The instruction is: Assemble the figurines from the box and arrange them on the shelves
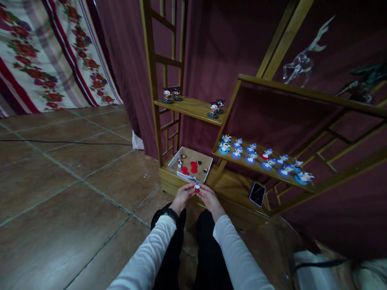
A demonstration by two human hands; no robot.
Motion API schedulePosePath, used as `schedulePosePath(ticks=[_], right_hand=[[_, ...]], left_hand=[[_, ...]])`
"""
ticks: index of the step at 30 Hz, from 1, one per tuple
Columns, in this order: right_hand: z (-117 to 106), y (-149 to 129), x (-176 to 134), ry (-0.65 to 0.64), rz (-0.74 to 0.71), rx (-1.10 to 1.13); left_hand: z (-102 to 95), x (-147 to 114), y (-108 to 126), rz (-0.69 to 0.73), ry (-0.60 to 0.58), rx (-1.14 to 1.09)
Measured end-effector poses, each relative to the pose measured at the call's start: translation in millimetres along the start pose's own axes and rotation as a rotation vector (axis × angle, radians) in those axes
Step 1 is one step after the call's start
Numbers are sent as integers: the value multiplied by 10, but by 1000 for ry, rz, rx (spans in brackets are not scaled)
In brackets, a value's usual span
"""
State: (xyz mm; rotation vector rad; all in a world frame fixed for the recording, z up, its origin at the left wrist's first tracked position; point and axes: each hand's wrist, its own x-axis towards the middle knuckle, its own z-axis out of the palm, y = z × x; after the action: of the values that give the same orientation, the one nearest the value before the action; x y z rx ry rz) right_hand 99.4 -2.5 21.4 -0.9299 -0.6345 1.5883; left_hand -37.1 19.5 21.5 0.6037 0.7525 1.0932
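Observation:
Between my fingertips is a small figurine with a white top and a red lower part. My left hand pinches it from the left, and my right hand closes on it from the right. Just beyond my hands, a shallow cardboard box sits on the low shelf. Inside lie several red discs and several small figurine parts. The figurine's finer details are too small to make out.
Two rows of figurines on blue and red bases line the right shelf. Dark-haired figurines stand on the upper left shelf. A phone lies on the lowest board. A glass deer tops the right side. A cable crosses the tiled floor.

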Motion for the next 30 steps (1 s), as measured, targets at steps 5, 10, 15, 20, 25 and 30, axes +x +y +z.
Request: schedulePosePath(ticks=[5, 10, 15, 20, 25, 30], right_hand=[[-29, 34, 27, 74, 44, 13], [-42, 40, 51, 92, 68, 6], [-32, 24, 48, 84, 74, -26], [-20, 12, 49, 96, 63, -43], [-16, 15, 52, 107, 39, -60], [-15, 23, 50, 114, 10, -45]], left_hand=[[-9, 27, -13, -37, 50, 24], [7, 31, -7, -47, 66, 53], [1, 49, -17, -54, 72, 63], [-1, 67, -11, -80, 99, 67], [0, 75, -5, -107, 107, 39], [-3, 76, -15, -103, 87, 25]])
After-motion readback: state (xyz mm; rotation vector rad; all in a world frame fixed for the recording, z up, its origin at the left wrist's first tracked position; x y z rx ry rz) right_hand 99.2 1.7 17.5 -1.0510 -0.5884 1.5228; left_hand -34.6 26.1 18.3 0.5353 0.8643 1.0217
